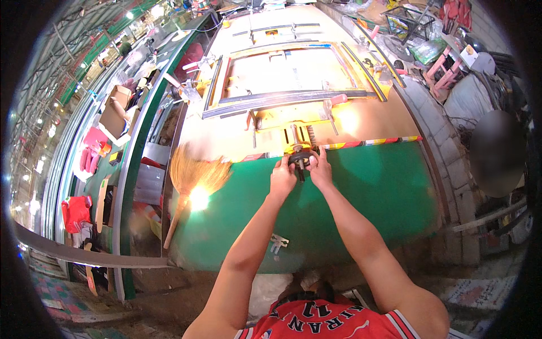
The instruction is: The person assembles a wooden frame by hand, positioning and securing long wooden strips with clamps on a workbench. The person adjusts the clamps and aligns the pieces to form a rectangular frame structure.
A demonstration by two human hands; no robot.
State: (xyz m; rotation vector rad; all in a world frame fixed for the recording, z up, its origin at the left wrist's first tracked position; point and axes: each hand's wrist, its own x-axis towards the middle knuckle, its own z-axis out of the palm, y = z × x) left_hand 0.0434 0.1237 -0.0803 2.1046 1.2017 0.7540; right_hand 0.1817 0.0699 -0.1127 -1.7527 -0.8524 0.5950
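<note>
Both my arms reach forward over the green table surface (361, 186). My left hand (283, 176) grips the left side of a round black part (301, 159) with a metal shaft through its middle. My right hand (320, 169) holds the same part from the right, its fingers curled round the rim. This black part sits at the near end of a yellow metal device (294, 137), which has a row of dark teeth along its right side. The device rests where the brown board meets the green surface; what my fingertips press on underneath is hidden.
A straw broom (192, 175) lies on the left of the table. Near me is a small silvery metal piece (278, 243). Beyond the device lies a rectangular frame (288, 97) with clamps. A side bench holds a cardboard box (117, 116); clutter lines the right wall.
</note>
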